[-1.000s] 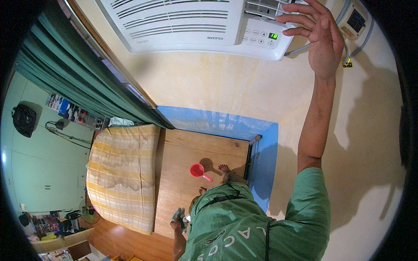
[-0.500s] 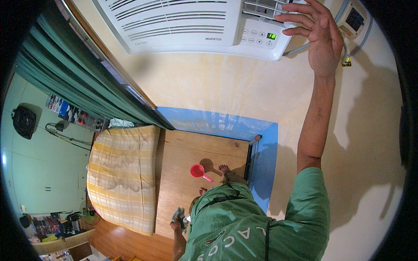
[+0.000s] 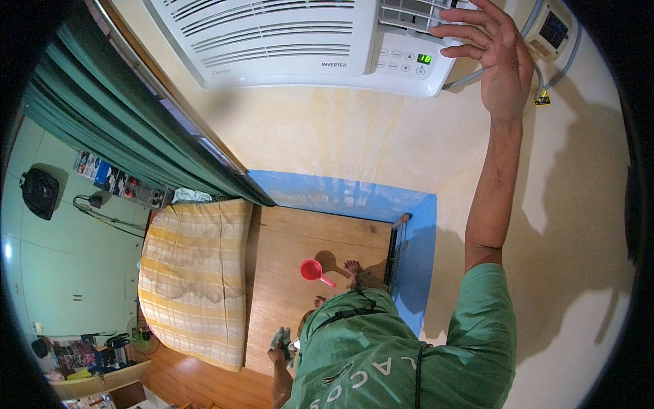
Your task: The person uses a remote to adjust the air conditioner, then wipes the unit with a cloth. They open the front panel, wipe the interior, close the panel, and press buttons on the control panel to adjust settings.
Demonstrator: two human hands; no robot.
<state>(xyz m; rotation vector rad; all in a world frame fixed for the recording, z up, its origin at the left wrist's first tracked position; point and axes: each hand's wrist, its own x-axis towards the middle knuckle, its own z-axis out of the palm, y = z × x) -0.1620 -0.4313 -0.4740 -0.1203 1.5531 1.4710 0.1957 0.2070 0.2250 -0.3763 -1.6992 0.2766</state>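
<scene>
High on the wall, my right hand reaches up to the white window air conditioner. Its fingers are spread and its fingertips lie at the louvres on the unit's right end; the palm holds nothing. A lit green display and small buttons are left of these fingers. Down by my hip, my left hand is closed on a crumpled grey cloth, partly hidden by my shirt. On the wooden board below, a red dipper with a pink handle rests near my bare feet.
A folded yellow checked mattress lies left of the wooden board. Green curtains hang along the window. A wall-mounted box with grey cables is right of my raised hand. A fan stands at lower left.
The view has shifted very slightly. Both hands keep nearly the same places, the right one at the louvres and the left one on the cloth.
</scene>
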